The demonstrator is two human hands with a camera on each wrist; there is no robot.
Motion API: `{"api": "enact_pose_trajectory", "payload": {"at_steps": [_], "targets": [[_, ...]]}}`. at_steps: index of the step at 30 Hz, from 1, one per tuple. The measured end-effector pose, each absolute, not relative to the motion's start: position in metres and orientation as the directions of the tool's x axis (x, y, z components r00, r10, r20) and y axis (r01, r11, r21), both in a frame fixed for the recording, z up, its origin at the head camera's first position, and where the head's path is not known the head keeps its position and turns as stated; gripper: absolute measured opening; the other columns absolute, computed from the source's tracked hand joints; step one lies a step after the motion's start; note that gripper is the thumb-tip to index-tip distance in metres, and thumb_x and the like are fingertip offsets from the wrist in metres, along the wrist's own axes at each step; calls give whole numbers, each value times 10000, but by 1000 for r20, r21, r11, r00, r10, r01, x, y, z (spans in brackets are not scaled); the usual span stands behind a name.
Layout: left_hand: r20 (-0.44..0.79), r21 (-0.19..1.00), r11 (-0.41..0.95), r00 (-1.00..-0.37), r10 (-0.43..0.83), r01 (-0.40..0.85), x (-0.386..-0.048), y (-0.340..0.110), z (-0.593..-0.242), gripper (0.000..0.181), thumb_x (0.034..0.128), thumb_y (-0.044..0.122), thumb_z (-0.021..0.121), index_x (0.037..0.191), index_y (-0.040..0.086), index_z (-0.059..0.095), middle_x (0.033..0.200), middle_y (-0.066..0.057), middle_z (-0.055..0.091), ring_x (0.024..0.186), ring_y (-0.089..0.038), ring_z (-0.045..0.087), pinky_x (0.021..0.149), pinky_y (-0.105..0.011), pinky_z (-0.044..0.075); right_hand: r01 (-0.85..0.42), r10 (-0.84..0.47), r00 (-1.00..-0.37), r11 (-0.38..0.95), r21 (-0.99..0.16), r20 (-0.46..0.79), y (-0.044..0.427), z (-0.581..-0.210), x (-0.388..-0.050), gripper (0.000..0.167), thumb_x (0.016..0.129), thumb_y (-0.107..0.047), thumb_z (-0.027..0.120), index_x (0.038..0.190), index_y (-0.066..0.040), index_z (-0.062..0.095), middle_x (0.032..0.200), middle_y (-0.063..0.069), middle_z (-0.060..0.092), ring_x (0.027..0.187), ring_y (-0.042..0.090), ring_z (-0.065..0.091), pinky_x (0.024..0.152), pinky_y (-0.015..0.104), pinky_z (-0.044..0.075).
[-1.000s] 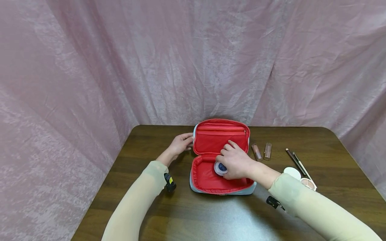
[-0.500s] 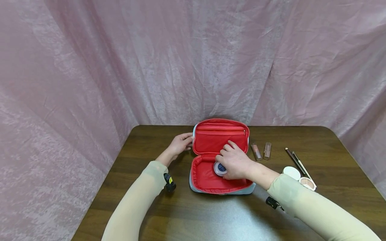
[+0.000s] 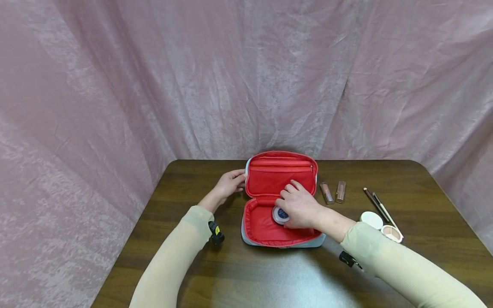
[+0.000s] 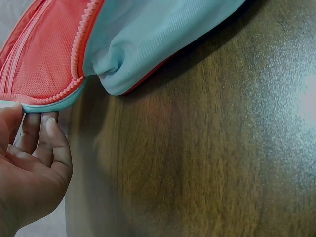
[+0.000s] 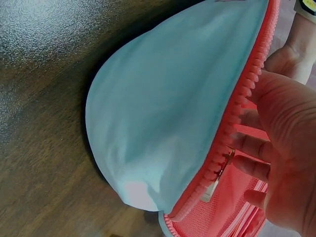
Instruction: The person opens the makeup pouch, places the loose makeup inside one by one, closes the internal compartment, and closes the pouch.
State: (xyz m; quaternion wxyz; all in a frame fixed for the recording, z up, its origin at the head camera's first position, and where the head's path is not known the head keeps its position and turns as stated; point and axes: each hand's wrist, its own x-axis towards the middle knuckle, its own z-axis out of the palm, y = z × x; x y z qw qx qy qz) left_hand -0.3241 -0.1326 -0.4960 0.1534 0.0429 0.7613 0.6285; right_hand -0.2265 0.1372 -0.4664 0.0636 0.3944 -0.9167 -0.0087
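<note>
my left grip (image 3: pixel 232 184) pinches the side edge of the raised lid of the red-lined cosmetic bag (image 3: pixel 259 233). my right grip (image 3: pixel 300 208) holds the blue-labelled round pot (image 3: pixel 280 216) inside the lower half. i'd judge the packing barely begun: the pot looks in place but not let go, while two lip tubes (image 3: pixel 326 193) (image 3: pixel 340 192), two slim pencils or brushes (image 3: pixel 373 199) (image 3: pixel 387 214), a white disc (image 3: pixel 371 219) and a beige powder pan (image 3: pixel 392 233) remain on the table (image 3: pixel 427 201).

Container (image 3: pixel 280 215) in pouch (image 3: pixel 262 231) on table (image 3: pixel 246 273)
</note>
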Motion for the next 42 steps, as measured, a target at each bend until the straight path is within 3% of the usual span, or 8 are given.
{"api": "enact_pose_trajectory", "payload": {"at_steps": [9, 16, 26, 33, 42], "targets": [[-182, 971, 200, -950, 255, -132, -326, -133, -496, 387, 1064, 213, 581, 1419, 60, 605, 1088, -49, 728, 895, -110, 686, 873, -413, 563, -726, -725, -680, 687, 41, 107, 139, -465, -226, 573, 683, -476, 915, 1123, -176, 704, 1043, 60, 647, 1088, 306, 535, 1115, 589, 318], [-187, 970, 202, -949, 254, -137, -326, -132, -496, 384, 1063, 214, 583, 1411, 55, 611, 1066, -39, 727, 878, -107, 680, 850, -390, 567, -730, -723, -681, 683, -31, 118, 153, -445, -225, 728, 681, -558, 892, 1257, -157, 699, 1129, 56, 647, 1144, 307, 522, 1112, 582, 311], [-192, 969, 204, -947, 256, -141, -326, -131, -493, 371, 1062, 207, 584, 1403, 65, 620, 1060, -37, 723, 879, -114, 680, 944, -512, 526, -695, -678, -715, 715, -68, 171, 177, -420, -225, 838, 669, -559, 892, 1375, -183, 642, 1263, 51, 633, 1244, 331, 479, 1074, 552, 349], [-190, 969, 208, -944, 270, -135, -325, -132, -494, 386, 1063, 229, 586, 1412, 66, 612, 1101, -59, 721, 920, -134, 682, 969, -532, 512, -671, -656, -740, 736, -90, 149, 193, -412, -220, 850, 698, -543, 880, 1429, -205, 609, 1354, 82, 601, 1289, 350, 460, 1092, 582, 328], [-196, 967, 214, -944, 266, -141, -326, -132, -494, 392, 1064, 240, 585, 1422, 84, 608, 1115, -68, 725, 932, -136, 687, 952, -501, 530, -612, -598, -788, 787, -81, 146, 226, -401, -210, 818, 694, -487, 892, 1416, -208, 627, 1377, 133, 595, 1216, 369, 525, 982, 583, 425]]}}
